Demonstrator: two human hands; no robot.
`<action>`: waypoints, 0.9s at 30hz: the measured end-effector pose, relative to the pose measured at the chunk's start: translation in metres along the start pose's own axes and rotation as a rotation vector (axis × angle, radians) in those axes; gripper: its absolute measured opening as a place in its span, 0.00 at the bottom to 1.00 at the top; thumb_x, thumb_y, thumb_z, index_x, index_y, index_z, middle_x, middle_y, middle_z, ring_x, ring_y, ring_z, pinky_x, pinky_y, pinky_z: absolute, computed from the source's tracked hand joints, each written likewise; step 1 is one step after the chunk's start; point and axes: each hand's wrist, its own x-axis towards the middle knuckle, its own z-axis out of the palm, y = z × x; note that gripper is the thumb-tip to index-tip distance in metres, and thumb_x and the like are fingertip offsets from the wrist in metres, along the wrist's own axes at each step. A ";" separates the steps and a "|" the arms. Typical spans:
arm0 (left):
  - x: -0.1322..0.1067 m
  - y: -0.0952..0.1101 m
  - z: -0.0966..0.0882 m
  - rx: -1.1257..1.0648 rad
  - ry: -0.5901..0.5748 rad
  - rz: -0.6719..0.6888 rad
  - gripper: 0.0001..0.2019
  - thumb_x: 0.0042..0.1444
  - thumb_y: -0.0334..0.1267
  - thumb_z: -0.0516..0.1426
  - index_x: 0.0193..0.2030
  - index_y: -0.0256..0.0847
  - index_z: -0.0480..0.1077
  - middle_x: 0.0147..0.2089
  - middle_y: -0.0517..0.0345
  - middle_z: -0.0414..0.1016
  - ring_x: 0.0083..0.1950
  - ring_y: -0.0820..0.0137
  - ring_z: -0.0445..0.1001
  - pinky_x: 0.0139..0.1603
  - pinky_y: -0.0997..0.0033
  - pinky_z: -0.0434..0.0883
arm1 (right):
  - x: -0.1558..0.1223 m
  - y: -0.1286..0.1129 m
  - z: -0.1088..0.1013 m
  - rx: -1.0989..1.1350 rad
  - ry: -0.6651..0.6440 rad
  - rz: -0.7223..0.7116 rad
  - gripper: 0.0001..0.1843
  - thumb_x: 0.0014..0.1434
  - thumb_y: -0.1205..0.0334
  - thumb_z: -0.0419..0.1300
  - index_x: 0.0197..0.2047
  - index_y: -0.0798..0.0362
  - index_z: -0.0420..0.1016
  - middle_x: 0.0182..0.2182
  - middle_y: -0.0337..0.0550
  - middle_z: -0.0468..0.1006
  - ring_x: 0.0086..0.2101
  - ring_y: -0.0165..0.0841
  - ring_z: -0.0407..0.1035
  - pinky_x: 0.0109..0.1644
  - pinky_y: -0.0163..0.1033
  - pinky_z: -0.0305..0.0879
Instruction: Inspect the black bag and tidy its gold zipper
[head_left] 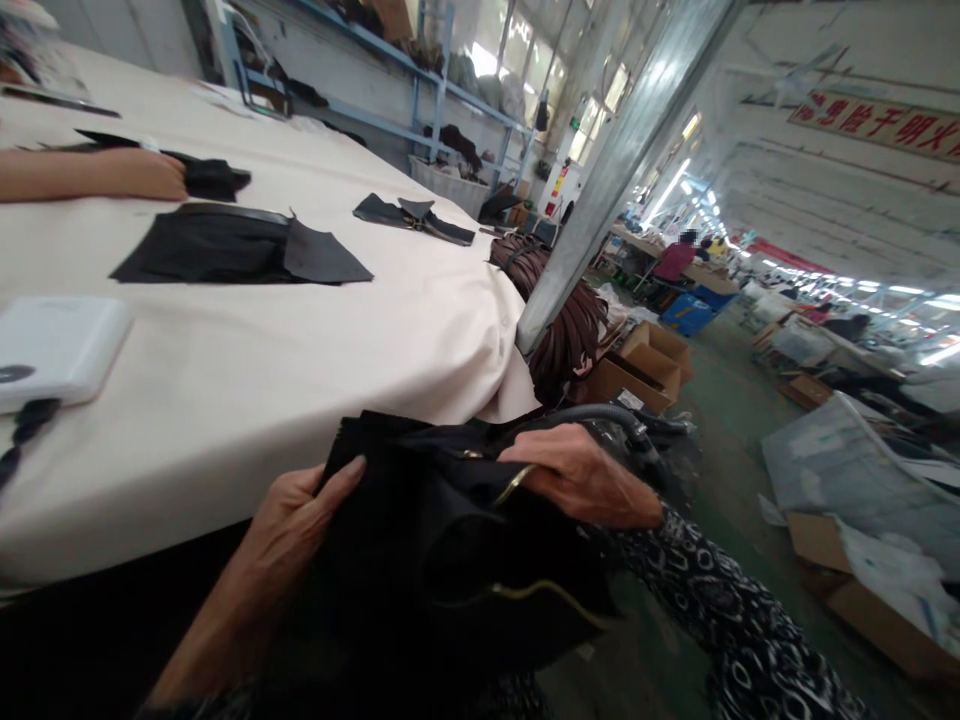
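A black fabric piece (435, 540) with a brass zipper running through it hangs in front of me, just below the table's near edge. My left hand (300, 510) grips its left side, thumb lying over the cloth. My right hand (577, 475) is closed on its upper right part, fingers pinching the cloth beside the zipper. My right sleeve is black with a white pattern.
A large table under cream cloth (300, 340) carries several black fabric pieces (232, 250) and a white device (56, 350). Another person's hand (142, 172) rests on black cloth at far left. Cardboard boxes (637, 365) and white sacks (862, 480) crowd the floor on the right.
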 end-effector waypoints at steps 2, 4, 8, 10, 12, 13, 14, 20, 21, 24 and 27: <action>0.004 -0.001 -0.001 -0.243 -0.018 -0.120 0.11 0.46 0.37 0.64 0.36 0.36 0.74 0.26 0.55 0.74 0.23 0.66 0.71 0.22 0.69 0.69 | -0.004 0.008 -0.019 -0.002 0.098 0.056 0.14 0.65 0.60 0.50 0.40 0.57 0.75 0.33 0.45 0.76 0.34 0.30 0.69 0.40 0.33 0.63; 0.011 0.001 0.003 -0.418 -0.013 -0.179 0.11 0.47 0.32 0.62 0.40 0.36 0.73 0.29 0.54 0.76 0.26 0.66 0.74 0.27 0.68 0.73 | -0.004 0.020 -0.036 -0.007 0.191 0.111 0.16 0.65 0.55 0.51 0.37 0.56 0.76 0.32 0.45 0.75 0.34 0.31 0.69 0.38 0.34 0.62; 0.024 0.012 0.014 -0.538 -0.012 -0.188 0.07 0.53 0.32 0.58 0.40 0.36 0.72 0.33 0.53 0.77 0.30 0.67 0.76 0.31 0.70 0.74 | 0.012 0.045 -0.058 0.152 0.252 0.234 0.20 0.61 0.49 0.55 0.28 0.58 0.72 0.24 0.40 0.70 0.26 0.27 0.63 0.29 0.32 0.56; 0.031 0.016 0.015 -0.482 -0.031 -0.081 0.04 0.54 0.33 0.58 0.36 0.36 0.71 0.33 0.54 0.77 0.30 0.70 0.75 0.31 0.74 0.74 | 0.028 0.052 -0.070 0.302 0.301 0.293 0.20 0.57 0.48 0.58 0.26 0.58 0.71 0.21 0.38 0.68 0.23 0.26 0.61 0.27 0.31 0.55; 0.035 0.020 0.013 -0.352 -0.004 0.065 0.08 0.52 0.37 0.60 0.36 0.35 0.70 0.33 0.54 0.77 0.32 0.70 0.75 0.32 0.76 0.74 | 0.047 0.058 -0.090 0.385 0.371 0.342 0.18 0.54 0.49 0.61 0.27 0.58 0.72 0.21 0.38 0.69 0.24 0.26 0.63 0.26 0.31 0.57; 0.035 0.022 0.011 -0.270 0.041 0.140 0.11 0.51 0.40 0.61 0.38 0.35 0.71 0.34 0.53 0.77 0.34 0.69 0.76 0.34 0.76 0.74 | 0.057 0.060 -0.103 0.389 0.402 0.365 0.16 0.52 0.51 0.62 0.27 0.58 0.73 0.22 0.38 0.70 0.24 0.27 0.64 0.26 0.30 0.58; 0.034 0.025 0.010 -0.186 0.097 0.208 0.14 0.50 0.43 0.62 0.40 0.35 0.71 0.37 0.52 0.77 0.38 0.68 0.76 0.37 0.76 0.74 | 0.068 0.062 -0.118 0.376 0.434 0.386 0.14 0.51 0.53 0.63 0.27 0.58 0.74 0.22 0.39 0.71 0.25 0.27 0.65 0.26 0.30 0.59; 0.009 0.057 0.033 0.145 0.384 0.465 0.17 0.52 0.55 0.57 0.44 0.48 0.73 0.46 0.59 0.76 0.45 0.65 0.75 0.54 0.65 0.67 | 0.142 0.051 -0.190 0.487 0.720 0.474 0.10 0.55 0.73 0.57 0.23 0.58 0.66 0.19 0.35 0.68 0.23 0.23 0.64 0.28 0.29 0.63; 0.005 0.064 0.041 0.188 0.401 0.514 0.17 0.53 0.55 0.56 0.44 0.49 0.73 0.45 0.59 0.76 0.45 0.64 0.74 0.54 0.64 0.66 | 0.152 0.046 -0.194 0.507 0.766 0.480 0.11 0.55 0.75 0.55 0.22 0.57 0.63 0.17 0.34 0.65 0.21 0.23 0.63 0.26 0.28 0.62; -0.002 0.084 0.061 0.193 0.367 0.652 0.18 0.53 0.54 0.56 0.44 0.47 0.73 0.42 0.58 0.76 0.44 0.63 0.75 0.52 0.65 0.67 | 0.177 0.032 -0.184 0.503 0.783 0.494 0.14 0.53 0.76 0.54 0.20 0.55 0.56 0.12 0.30 0.59 0.16 0.21 0.58 0.22 0.27 0.59; -0.001 0.095 0.068 0.208 0.365 0.701 0.20 0.52 0.53 0.57 0.47 0.44 0.72 0.41 0.56 0.76 0.43 0.62 0.75 0.49 0.66 0.69 | 0.191 0.034 -0.155 0.433 0.639 0.506 0.15 0.54 0.74 0.50 0.19 0.54 0.53 0.10 0.28 0.56 0.14 0.17 0.55 0.26 0.27 0.59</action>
